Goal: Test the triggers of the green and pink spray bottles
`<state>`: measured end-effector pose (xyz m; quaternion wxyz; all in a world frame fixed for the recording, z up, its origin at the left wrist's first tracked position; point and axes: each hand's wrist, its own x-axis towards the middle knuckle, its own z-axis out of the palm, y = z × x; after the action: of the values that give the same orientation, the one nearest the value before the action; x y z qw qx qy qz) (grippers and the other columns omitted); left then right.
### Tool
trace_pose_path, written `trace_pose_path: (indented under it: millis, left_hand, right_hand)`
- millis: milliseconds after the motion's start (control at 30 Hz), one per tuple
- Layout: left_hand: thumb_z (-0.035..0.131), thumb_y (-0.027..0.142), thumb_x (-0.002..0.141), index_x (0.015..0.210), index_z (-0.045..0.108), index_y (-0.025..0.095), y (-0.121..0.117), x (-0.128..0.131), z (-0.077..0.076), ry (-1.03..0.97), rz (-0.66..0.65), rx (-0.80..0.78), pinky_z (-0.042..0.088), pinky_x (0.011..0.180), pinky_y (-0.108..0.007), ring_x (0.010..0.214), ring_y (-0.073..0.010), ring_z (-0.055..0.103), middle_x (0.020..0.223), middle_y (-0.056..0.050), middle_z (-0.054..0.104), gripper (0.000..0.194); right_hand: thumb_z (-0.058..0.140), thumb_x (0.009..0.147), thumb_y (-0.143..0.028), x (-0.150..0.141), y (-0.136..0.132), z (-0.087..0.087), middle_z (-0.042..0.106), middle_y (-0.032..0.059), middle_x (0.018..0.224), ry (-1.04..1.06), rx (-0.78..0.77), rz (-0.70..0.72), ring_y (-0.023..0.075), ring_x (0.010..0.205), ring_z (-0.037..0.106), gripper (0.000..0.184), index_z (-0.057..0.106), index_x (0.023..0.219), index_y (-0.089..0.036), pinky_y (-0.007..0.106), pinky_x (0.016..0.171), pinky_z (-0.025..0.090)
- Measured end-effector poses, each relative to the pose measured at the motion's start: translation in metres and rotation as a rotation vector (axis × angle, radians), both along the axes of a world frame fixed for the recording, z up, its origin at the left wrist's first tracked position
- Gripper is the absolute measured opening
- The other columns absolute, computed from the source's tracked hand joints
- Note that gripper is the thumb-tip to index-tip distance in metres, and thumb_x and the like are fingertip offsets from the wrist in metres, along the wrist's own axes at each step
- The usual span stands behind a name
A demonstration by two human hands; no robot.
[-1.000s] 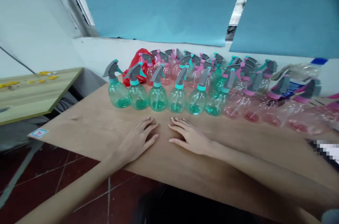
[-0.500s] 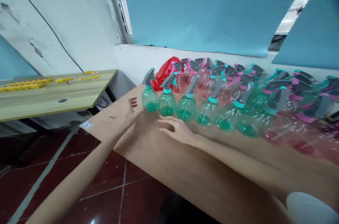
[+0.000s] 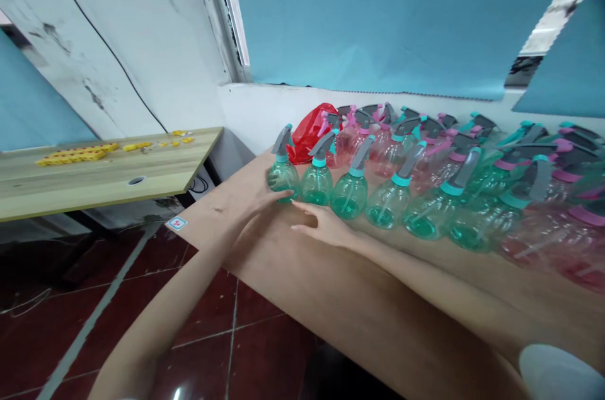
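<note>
At the left end of a front row of green spray bottles stands an upright spray bottle (image 3: 287, 174) with a grey trigger head, a turquoise collar and green at its base. My left hand (image 3: 259, 200) is closed around this bottle low down, thumb across the front and fingers at its far left side, partly seen through the plastic. Just in front of the second spray bottle (image 3: 317, 182), my right hand (image 3: 328, 225) is open and holds nothing. Its fingers point left, toward my left thumb, with thumb and forefinger apart.
Pink spray bottles (image 3: 529, 233) continue the row rightward, with more bottles behind. A red plastic bag (image 3: 312, 132) lies behind the left end. A second table (image 3: 155, 178) at left carries yellow pieces (image 3: 78, 154). The brown table's (image 3: 293, 280) front edge drops to red floor tiles.
My left hand has lifted from the tabletop, reached forward and closed around the leftmost green bottle. My right hand has shifted left along the row. The view has swung left.
</note>
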<state>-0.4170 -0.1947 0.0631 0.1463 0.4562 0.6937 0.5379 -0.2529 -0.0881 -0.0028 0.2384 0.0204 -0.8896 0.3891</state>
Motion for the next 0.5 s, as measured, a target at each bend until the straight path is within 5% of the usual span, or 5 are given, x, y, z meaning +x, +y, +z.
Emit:
trace_pose_path:
  millis: [333, 400, 500]
  left_hand:
    - [0.078, 0.035, 0.067, 0.116, 0.048, 0.018, -0.059, 0.049, -0.010, -0.056, 0.060, -0.142, 0.048, 0.098, -0.053, 0.110, -0.0328, 0.062, 0.114, -0.011, 0.066, 0.060]
    - [0.075, 0.035, 0.070, 0.119, 0.044, 0.021, -0.071, 0.068, -0.019, -0.082, 0.047, -0.170, 0.048, 0.098, -0.054, 0.112, -0.0330, 0.061, 0.119, -0.011, 0.064, 0.060]
    - [0.078, 0.037, 0.064, 0.127, 0.031, 0.024, -0.079, 0.097, -0.034, -0.115, 0.014, -0.177, 0.051, 0.097, -0.054, 0.114, -0.0336, 0.060, 0.126, -0.015, 0.059, 0.080]
  right_hand:
    - [0.066, 0.083, -0.036, 0.033, -0.009, 0.018, 0.066, 0.0049, 0.119, -0.016, -0.061, 0.036, 0.0200, 0.110, 0.062, 0.035, 0.062, 0.116, -0.024, 0.040, 0.092, 0.053]
    - [0.068, 0.081, -0.042, 0.051, -0.012, 0.021, 0.066, 0.0073, 0.118, -0.027, -0.085, -0.011, 0.0209, 0.106, 0.064, 0.041, 0.060, 0.116, -0.022, 0.040, 0.088, 0.055]
    - [0.074, 0.070, -0.053, 0.081, -0.018, 0.026, 0.055, 0.0112, 0.134, -0.066, -0.152, -0.119, 0.0273, 0.117, 0.057, 0.076, 0.044, 0.134, -0.024, 0.049, 0.095, 0.050]
